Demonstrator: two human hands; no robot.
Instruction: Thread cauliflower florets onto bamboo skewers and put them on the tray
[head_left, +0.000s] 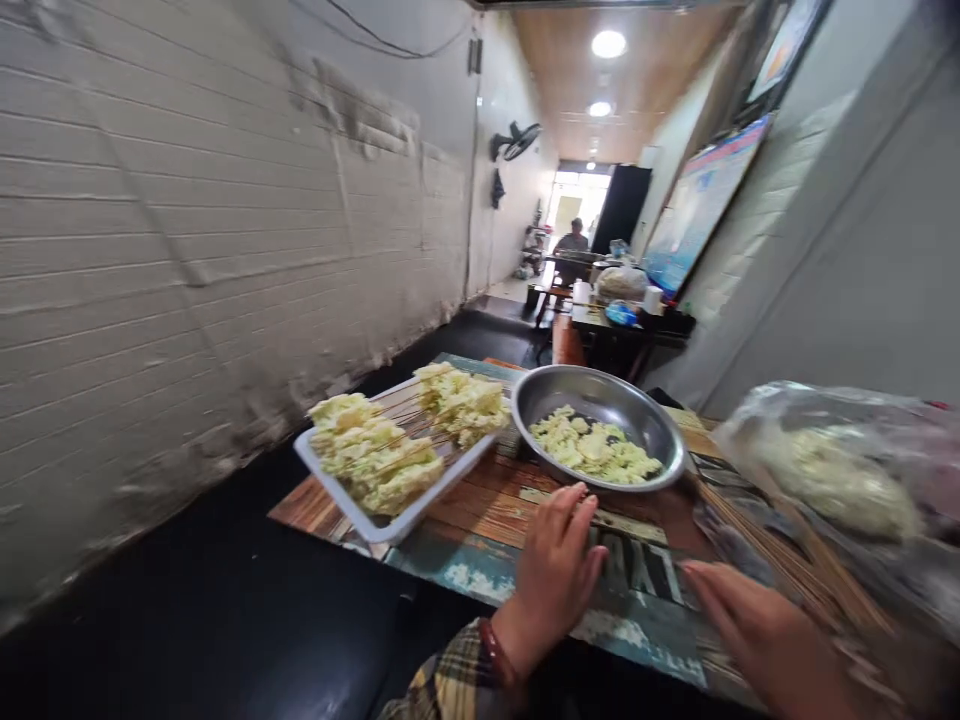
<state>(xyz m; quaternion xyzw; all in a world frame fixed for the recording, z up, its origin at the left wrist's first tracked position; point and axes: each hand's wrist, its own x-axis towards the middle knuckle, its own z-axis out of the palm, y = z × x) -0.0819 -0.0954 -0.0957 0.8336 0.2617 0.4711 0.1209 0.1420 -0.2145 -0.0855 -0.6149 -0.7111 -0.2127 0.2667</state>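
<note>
Vegetable pieces, pale green, lie loose in the steel bowl, right of frame centre. Head view: I see the hands well apart. Left hand, lower centre, fingers slightly parted, nothing seen in its grasp; fingertips at the bowl's near rim, contact I cannot tell. Right hand, lower right, blurred, fingers drawn together near the sticks; I cannot tell if it grips one. Left of centre, a white tray bears loaded skewers.
</note>
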